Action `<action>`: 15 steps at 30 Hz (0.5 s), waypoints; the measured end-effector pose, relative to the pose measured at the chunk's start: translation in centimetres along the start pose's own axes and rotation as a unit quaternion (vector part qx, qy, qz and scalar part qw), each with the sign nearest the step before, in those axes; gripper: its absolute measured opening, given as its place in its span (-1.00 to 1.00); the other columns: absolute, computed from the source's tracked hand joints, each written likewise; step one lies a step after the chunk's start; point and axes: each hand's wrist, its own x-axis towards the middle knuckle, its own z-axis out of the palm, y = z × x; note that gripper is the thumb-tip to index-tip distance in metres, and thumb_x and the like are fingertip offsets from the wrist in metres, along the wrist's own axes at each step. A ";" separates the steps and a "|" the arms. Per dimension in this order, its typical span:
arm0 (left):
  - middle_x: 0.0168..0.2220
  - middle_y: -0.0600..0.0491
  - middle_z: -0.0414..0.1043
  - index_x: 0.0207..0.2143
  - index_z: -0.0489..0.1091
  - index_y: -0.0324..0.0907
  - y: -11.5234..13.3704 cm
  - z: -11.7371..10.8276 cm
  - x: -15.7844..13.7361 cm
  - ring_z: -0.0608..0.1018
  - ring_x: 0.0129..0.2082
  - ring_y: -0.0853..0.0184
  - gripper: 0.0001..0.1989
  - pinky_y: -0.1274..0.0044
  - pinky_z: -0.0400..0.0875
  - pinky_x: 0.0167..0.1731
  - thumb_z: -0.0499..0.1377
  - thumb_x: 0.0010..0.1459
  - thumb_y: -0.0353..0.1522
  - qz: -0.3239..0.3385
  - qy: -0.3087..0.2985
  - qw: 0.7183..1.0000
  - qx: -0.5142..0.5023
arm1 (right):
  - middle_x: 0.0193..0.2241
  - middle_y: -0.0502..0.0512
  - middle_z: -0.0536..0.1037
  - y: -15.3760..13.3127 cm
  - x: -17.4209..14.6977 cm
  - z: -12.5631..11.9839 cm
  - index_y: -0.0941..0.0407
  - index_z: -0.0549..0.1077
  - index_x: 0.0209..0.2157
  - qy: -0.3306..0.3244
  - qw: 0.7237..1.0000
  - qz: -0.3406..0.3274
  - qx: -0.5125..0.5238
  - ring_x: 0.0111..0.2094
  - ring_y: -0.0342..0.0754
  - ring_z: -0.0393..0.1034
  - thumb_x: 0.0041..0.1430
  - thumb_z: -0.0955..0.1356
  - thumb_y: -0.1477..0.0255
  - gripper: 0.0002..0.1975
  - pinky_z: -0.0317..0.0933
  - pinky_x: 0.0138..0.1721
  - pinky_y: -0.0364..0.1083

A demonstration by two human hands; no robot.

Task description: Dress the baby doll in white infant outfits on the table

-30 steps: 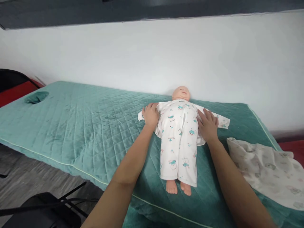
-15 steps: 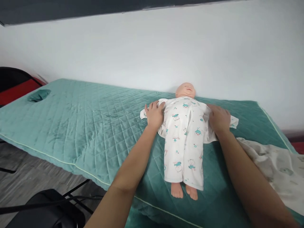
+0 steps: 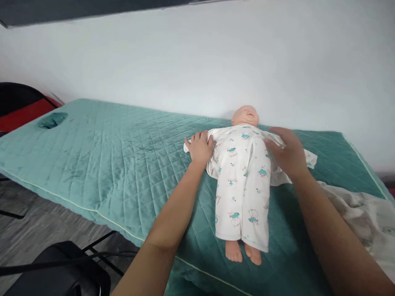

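Note:
A baby doll (image 3: 246, 115) lies on its back, head toward the wall and bare feet toward me. White printed pants (image 3: 242, 197) cover its legs and reach high over its chest, above a white printed top (image 3: 280, 177) with the sleeves spread to both sides. My left hand (image 3: 200, 149) lies on the sleeve at the left, fingers spread. Over the sleeve at the right, my right hand (image 3: 288, 152) is raised a little, thumb apart from the fingers. Nothing shows in its grasp.
The doll is on a green quilted bed cover (image 3: 123, 156) with a hole (image 3: 52, 120) at the far left. A crumpled white cloth (image 3: 358, 205) lies at the right. Black chairs stand at the left (image 3: 21, 98) and front left (image 3: 58, 271). A white wall (image 3: 154, 61) runs behind.
My right hand has lifted off the sleeve at the right and turned, its thumb now toward the doll. The left hand stays on its sleeve. The view has shifted slightly.

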 end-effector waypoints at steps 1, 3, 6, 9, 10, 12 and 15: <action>0.14 -0.07 0.45 0.14 0.37 -0.02 0.0 0.0 0.0 0.41 0.17 0.07 -0.60 0.01 -0.07 0.33 -0.04 0.37 -0.16 0.001 0.000 1.000 0.000 | 0.06 0.19 0.52 -1.9 0.5 0.3 0.08 0.45 0.07 -0.044 0.998 -0.022 0.032 0.09 0.11 0.40 0.27 0.29 0.25 -0.61 0.25 0.15 0.08; 0.14 -0.07 0.45 0.14 0.37 -0.02 -0.1 0.0 -0.1 0.41 0.17 0.08 -0.61 0.02 -0.08 0.33 -0.03 0.37 -0.18 0.002 -0.002 1.000 0.005 | 0.07 0.14 0.53 -5.4 1.8 1.4 0.06 0.47 0.03 -0.127 0.987 -0.087 0.032 0.11 0.10 0.39 0.29 0.28 0.28 -0.66 0.24 0.15 0.07; 0.12 -0.07 0.46 0.12 0.37 -0.03 -0.2 -0.1 0.0 0.42 0.15 0.09 -0.64 0.06 -0.04 0.32 -0.02 0.36 -0.21 0.006 -0.001 1.000 0.014 | 0.03 0.14 0.55 -9.3 4.3 4.2 0.09 0.51 -0.02 -0.254 0.950 -0.176 -0.051 0.08 0.12 0.38 0.31 0.25 0.36 -0.70 0.24 0.07 0.05; 0.04 -0.05 0.52 0.02 0.41 -0.04 -0.4 0.0 0.6 0.46 0.10 0.10 -0.71 0.13 0.03 0.29 0.01 0.35 -0.23 0.003 0.008 1.000 0.009 | -0.02 0.23 0.54 -11.1 6.7 7.1 0.14 0.51 -0.05 -0.351 0.895 -0.232 -0.145 0.03 0.16 0.39 0.29 0.24 0.40 -0.70 0.25 -0.06 0.03; 0.00 -0.04 0.53 -0.02 0.43 -0.05 -0.4 0.1 0.9 0.48 0.08 0.11 -0.73 0.15 0.06 0.27 0.02 0.35 -0.23 -0.004 0.011 1.000 0.004 | -0.02 0.25 0.53 -11.3 7.4 7.9 0.15 0.50 -0.05 -0.372 0.881 -0.239 -0.168 0.02 0.17 0.39 0.28 0.25 0.40 -0.71 0.25 -0.09 0.03; -0.06 -0.02 0.55 -0.10 0.44 -0.06 -0.5 0.4 1.4 0.50 0.03 0.13 -0.76 0.20 0.11 0.23 0.02 0.34 -0.23 -0.018 0.015 1.000 -0.009 | -0.01 0.27 0.51 -11.4 8.2 9.1 0.15 0.49 -0.05 -0.397 0.864 -0.237 -0.201 0.01 0.20 0.39 0.26 0.26 0.39 -0.71 0.25 -0.13 0.03; -0.07 -0.01 0.55 -0.14 0.43 -0.07 -0.6 0.6 1.9 0.51 0.02 0.16 -0.78 0.24 0.14 0.20 0.02 0.34 -0.25 -0.030 0.018 0.999 -0.025 | 0.02 0.29 0.50 -11.4 8.7 10.4 0.15 0.46 -0.01 -0.395 0.856 -0.236 -0.238 0.01 0.21 0.40 0.24 0.26 0.42 -0.68 0.26 -0.16 0.03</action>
